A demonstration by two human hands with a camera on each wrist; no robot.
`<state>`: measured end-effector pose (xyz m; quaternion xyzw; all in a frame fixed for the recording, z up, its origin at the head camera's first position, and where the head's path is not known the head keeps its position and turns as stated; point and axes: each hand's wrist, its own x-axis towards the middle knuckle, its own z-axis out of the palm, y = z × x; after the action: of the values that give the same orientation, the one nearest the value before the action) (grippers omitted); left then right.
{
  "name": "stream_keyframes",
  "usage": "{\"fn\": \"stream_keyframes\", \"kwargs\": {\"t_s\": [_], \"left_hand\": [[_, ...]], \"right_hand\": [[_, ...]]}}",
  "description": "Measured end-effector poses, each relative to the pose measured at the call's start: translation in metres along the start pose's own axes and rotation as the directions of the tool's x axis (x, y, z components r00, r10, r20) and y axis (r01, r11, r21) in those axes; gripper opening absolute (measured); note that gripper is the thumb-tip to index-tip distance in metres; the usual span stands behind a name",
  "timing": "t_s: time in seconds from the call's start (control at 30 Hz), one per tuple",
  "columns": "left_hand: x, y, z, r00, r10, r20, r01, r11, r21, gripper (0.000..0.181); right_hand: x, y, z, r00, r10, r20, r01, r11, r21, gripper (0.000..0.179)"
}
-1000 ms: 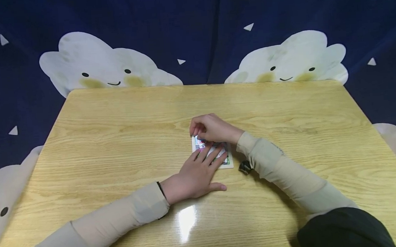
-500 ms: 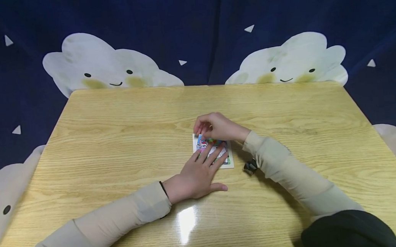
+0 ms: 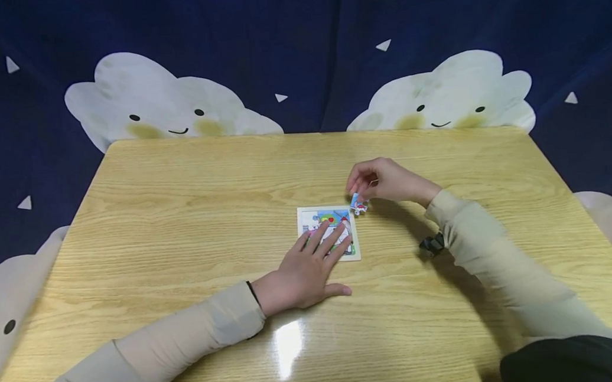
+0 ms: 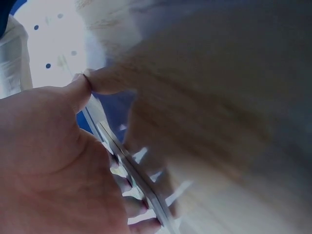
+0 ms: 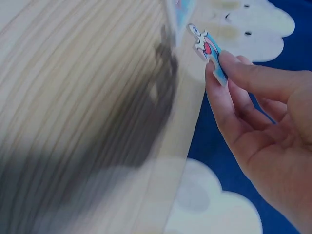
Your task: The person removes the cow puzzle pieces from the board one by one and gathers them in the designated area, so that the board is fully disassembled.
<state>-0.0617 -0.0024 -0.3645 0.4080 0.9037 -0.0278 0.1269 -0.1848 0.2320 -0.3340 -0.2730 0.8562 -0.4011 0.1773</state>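
A small square jigsaw puzzle (image 3: 355, 247) with a pale border lies on the table, its picture bright and colourful. My left hand (image 3: 310, 272) rests on its lower left part with fingers spread and straight, covering much of the picture. The upper left corner of the picture shows pale, with no coloured piece in it. Just beyond the puzzle's upper right corner, my right hand (image 3: 385, 179) pinches a blue, white and red puzzle piece (image 5: 208, 48) between thumb and index finger, above the table. The left wrist view catches the puzzle's edge (image 4: 129, 163) under the fingers.
The wooden table (image 3: 180, 223) reaches to a dark blue curtain (image 3: 306, 43) printed with white clouds along its far side. A black strap-on object (image 3: 432, 245) sits by the right wrist. A glare spot shines in front of the left hand.
My right hand has lifted a piece out of the puzzle's upper left corner and carried it right, past the upper right corner. My left hand has stayed in place.
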Motion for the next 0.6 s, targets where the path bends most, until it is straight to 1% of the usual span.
{"fn": "stream_keyframes", "kwargs": {"t_s": [0.13, 0.33, 0.47, 0.6], "left_hand": [[-0.001, 0.000, -0.001, 1.000, -0.001, 0.001, 0.001, 1.000, 0.003, 0.087], [0.001, -0.001, 0.002, 1.000, -0.003, 0.011, 0.003, 1.000, 0.011, 0.087], [0.002, 0.000, 0.003, 1.000, -0.005, 0.021, 0.005, 1.000, 0.008, 0.087], [0.002, 0.001, 0.000, 1.000, -0.009, 0.022, 0.009, 1.000, 0.016, 0.087]], "right_hand": [[-0.014, 0.016, -0.011, 0.998, 0.046, 0.040, -0.047, 0.999, 0.026, 0.020], [-0.025, 0.041, -0.020, 0.994, 0.080, 0.071, -0.083, 0.996, 0.042, 0.019], [-0.028, 0.053, -0.022, 0.994, 0.074, 0.081, -0.079, 0.994, 0.069, 0.020], [-0.028, 0.055, -0.020, 0.996, 0.043, 0.080, -0.048, 0.997, 0.067, 0.022]]}}
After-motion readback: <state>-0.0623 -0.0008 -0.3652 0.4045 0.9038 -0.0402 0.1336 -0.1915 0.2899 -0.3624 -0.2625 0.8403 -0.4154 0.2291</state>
